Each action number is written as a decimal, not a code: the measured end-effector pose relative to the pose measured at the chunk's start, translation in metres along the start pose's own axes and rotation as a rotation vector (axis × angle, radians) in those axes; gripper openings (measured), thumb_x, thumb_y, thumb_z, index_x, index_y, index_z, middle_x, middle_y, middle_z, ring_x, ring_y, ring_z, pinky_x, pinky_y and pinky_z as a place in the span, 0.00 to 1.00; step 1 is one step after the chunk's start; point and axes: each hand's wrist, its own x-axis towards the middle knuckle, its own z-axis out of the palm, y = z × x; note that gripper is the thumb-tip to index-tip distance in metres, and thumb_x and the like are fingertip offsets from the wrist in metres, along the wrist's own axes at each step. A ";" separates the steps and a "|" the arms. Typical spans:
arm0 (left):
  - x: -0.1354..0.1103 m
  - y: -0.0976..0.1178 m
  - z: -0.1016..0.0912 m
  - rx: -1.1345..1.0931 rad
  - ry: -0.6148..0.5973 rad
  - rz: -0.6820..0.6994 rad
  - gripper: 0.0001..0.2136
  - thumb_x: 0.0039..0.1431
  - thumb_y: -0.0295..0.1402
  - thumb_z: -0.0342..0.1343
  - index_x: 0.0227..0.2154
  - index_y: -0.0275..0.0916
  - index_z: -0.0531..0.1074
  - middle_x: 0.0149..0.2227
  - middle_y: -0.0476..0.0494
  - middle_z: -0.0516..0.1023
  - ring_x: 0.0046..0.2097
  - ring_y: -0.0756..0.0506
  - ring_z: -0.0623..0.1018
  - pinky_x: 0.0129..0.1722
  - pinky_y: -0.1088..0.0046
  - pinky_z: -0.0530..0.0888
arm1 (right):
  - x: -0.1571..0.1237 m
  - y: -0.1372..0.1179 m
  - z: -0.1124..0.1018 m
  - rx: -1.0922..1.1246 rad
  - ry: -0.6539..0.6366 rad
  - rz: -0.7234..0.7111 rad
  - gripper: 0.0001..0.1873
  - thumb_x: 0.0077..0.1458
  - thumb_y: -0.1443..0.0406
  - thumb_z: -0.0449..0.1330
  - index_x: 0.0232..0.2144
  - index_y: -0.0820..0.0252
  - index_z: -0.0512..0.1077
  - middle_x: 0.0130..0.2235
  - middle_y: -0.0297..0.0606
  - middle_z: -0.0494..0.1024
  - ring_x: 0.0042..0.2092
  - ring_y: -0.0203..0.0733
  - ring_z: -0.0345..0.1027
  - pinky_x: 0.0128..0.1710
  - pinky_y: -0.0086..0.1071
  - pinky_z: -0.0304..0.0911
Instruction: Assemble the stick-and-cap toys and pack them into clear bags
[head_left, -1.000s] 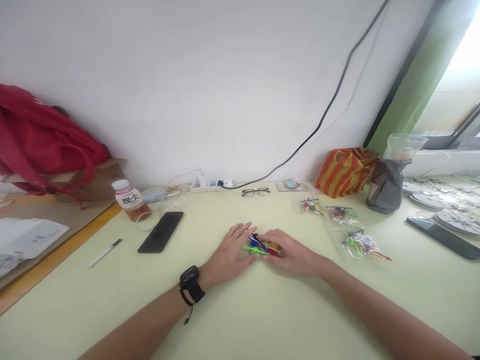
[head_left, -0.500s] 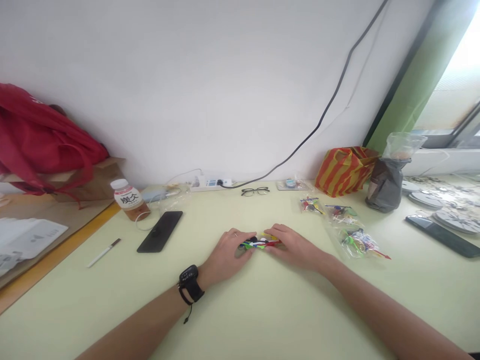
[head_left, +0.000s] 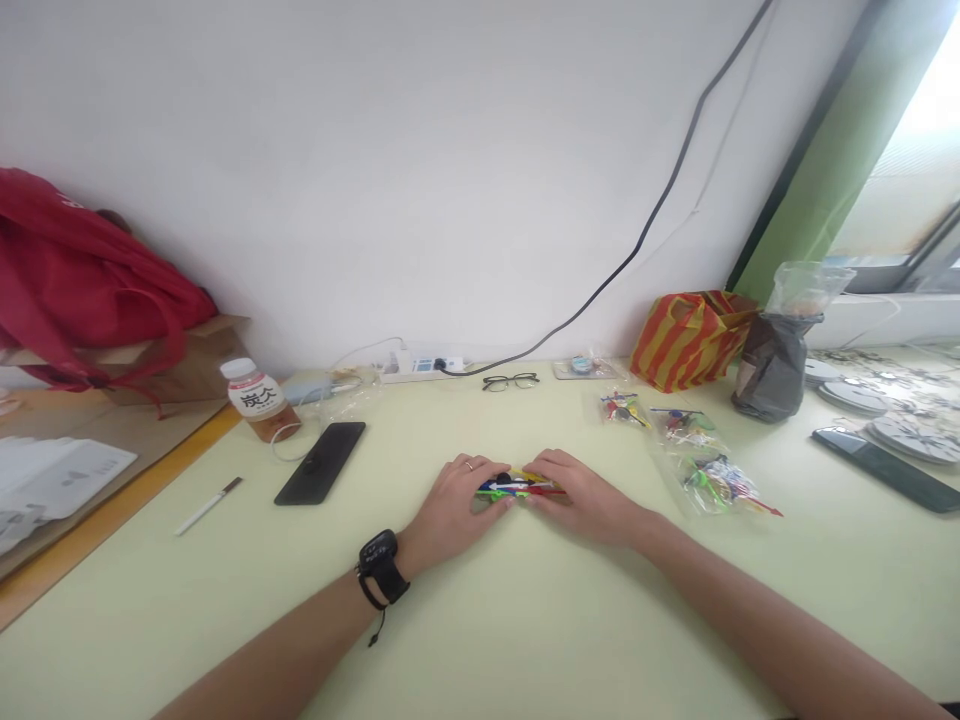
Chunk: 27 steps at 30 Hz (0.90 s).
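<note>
Between my two hands, at the middle of the table, sits a low bunch of coloured plastic pieces (head_left: 520, 485), with blue, green, white, red, yellow and black showing. Some are long and thin, and a white one has an arrow tip. My left hand (head_left: 459, 507) closes round the bunch's left end, thumb at the near side and fingers at the far side. The right end is gripped the same way by my right hand (head_left: 581, 497). My fingers hide both ends of the bunch. A black watch (head_left: 381, 562) is on my left wrist.
Plastic bags of similar coloured pieces (head_left: 720, 483) lie to the right. Eyeglasses (head_left: 511, 382) and a power strip (head_left: 421, 367) are by the wall. A black phone (head_left: 320, 463), a pen (head_left: 208, 506) and a drink bottle (head_left: 260, 400) are on the left; another phone (head_left: 885, 470) lies far right.
The coloured pieces have shifted a little between my fingers, and the white arrow lies more level. My right hand has moved slightly left; my left hand is almost where it was.
</note>
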 end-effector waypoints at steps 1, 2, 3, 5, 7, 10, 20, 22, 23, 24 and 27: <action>0.000 0.000 0.000 0.009 -0.001 0.003 0.16 0.67 0.37 0.58 0.56 0.49 0.75 0.52 0.45 0.80 0.54 0.38 0.76 0.57 0.55 0.73 | 0.000 0.000 0.000 -0.003 -0.003 -0.008 0.13 0.68 0.62 0.59 0.53 0.53 0.73 0.48 0.44 0.77 0.51 0.51 0.71 0.51 0.45 0.70; 0.000 0.000 0.000 0.018 -0.007 0.009 0.17 0.67 0.37 0.58 0.58 0.49 0.74 0.53 0.45 0.80 0.56 0.38 0.75 0.58 0.54 0.72 | 0.000 0.000 0.000 -0.005 -0.003 -0.016 0.13 0.68 0.62 0.59 0.54 0.53 0.73 0.48 0.44 0.77 0.51 0.51 0.71 0.51 0.45 0.70; 0.000 0.000 -0.001 0.027 -0.014 0.014 0.18 0.68 0.38 0.57 0.59 0.49 0.73 0.56 0.44 0.79 0.58 0.38 0.74 0.59 0.54 0.72 | 0.000 0.000 0.000 -0.009 0.001 -0.023 0.14 0.68 0.62 0.59 0.55 0.52 0.73 0.49 0.44 0.78 0.52 0.51 0.71 0.52 0.45 0.70; -0.001 -0.001 0.000 0.044 -0.031 0.025 0.19 0.70 0.38 0.55 0.62 0.49 0.71 0.59 0.44 0.77 0.61 0.37 0.72 0.62 0.53 0.70 | 0.000 -0.002 0.000 -0.024 0.007 -0.032 0.16 0.68 0.63 0.59 0.56 0.52 0.72 0.50 0.43 0.78 0.53 0.50 0.71 0.54 0.45 0.69; -0.002 -0.002 0.001 0.051 -0.046 0.032 0.21 0.71 0.39 0.54 0.64 0.49 0.69 0.62 0.44 0.76 0.64 0.37 0.70 0.64 0.52 0.68 | 0.000 -0.003 0.000 -0.039 0.010 -0.039 0.16 0.68 0.63 0.59 0.56 0.52 0.72 0.51 0.43 0.78 0.53 0.50 0.71 0.54 0.45 0.69; -0.004 -0.004 0.004 0.060 -0.057 0.020 0.23 0.71 0.42 0.53 0.67 0.48 0.66 0.64 0.44 0.73 0.68 0.36 0.66 0.68 0.50 0.65 | 0.000 -0.005 0.001 -0.079 0.021 -0.058 0.18 0.68 0.60 0.59 0.58 0.53 0.71 0.54 0.44 0.78 0.55 0.51 0.71 0.55 0.46 0.69; 0.019 0.008 -0.056 0.196 -0.198 0.061 0.28 0.70 0.48 0.53 0.70 0.50 0.61 0.75 0.40 0.56 0.73 0.30 0.59 0.68 0.44 0.63 | 0.036 0.073 -0.057 -0.285 0.224 0.156 0.17 0.64 0.54 0.61 0.50 0.58 0.77 0.52 0.48 0.80 0.51 0.53 0.75 0.53 0.46 0.71; 0.037 0.009 -0.082 0.212 -0.335 0.080 0.23 0.69 0.49 0.54 0.64 0.52 0.70 0.71 0.43 0.65 0.68 0.32 0.68 0.66 0.49 0.66 | 0.050 0.102 -0.080 -0.365 0.351 0.397 0.16 0.65 0.54 0.59 0.43 0.58 0.80 0.47 0.46 0.82 0.46 0.50 0.77 0.49 0.41 0.72; 0.047 0.010 -0.095 0.203 -0.373 0.058 0.22 0.67 0.51 0.56 0.61 0.53 0.74 0.67 0.45 0.71 0.65 0.34 0.73 0.65 0.53 0.68 | 0.057 0.115 -0.090 -0.395 0.389 0.462 0.18 0.67 0.55 0.55 0.43 0.60 0.80 0.46 0.47 0.83 0.46 0.50 0.77 0.49 0.41 0.71; 0.055 0.011 -0.107 0.195 -0.399 0.013 0.23 0.65 0.53 0.57 0.59 0.54 0.75 0.63 0.46 0.76 0.62 0.36 0.76 0.64 0.56 0.69 | 0.062 0.126 -0.098 -0.420 0.416 0.508 0.20 0.68 0.56 0.52 0.45 0.62 0.80 0.47 0.49 0.82 0.48 0.52 0.76 0.50 0.42 0.70; 0.073 0.019 -0.138 0.229 -0.329 -0.117 0.28 0.62 0.59 0.55 0.60 0.52 0.75 0.62 0.47 0.76 0.63 0.35 0.75 0.63 0.58 0.69 | 0.069 0.153 -0.106 -0.488 0.412 0.616 0.21 0.67 0.62 0.49 0.45 0.65 0.80 0.48 0.54 0.82 0.52 0.55 0.74 0.54 0.43 0.66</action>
